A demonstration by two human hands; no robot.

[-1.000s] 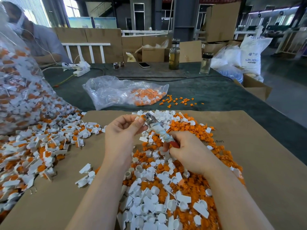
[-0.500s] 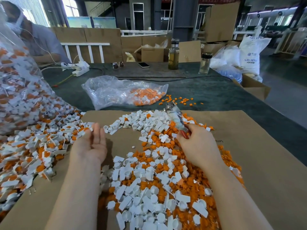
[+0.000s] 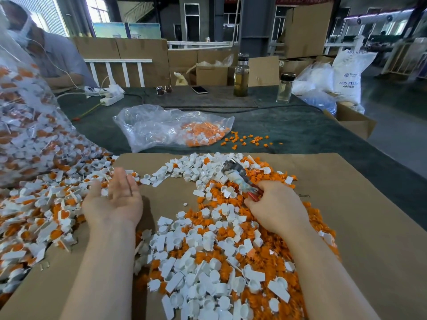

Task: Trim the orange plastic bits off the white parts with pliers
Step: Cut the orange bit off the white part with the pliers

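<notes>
A dark green worktop (image 3: 288,128) carries a brown cardboard sheet (image 3: 360,218) at its near end, heaped in the middle with white parts (image 3: 208,280) mixed among loose orange bits (image 3: 261,255), and on the left with untrimmed pieces (image 3: 39,211) spilling from a large clear bag (image 3: 27,135). Beyond the sheet lie a smaller clear bag (image 3: 161,128) and a scatter of orange scraps (image 3: 247,139). At the far edge are a power strip (image 3: 108,95), sunglasses (image 3: 164,89), a phone (image 3: 199,89) and two bottles (image 3: 241,76).
</notes>
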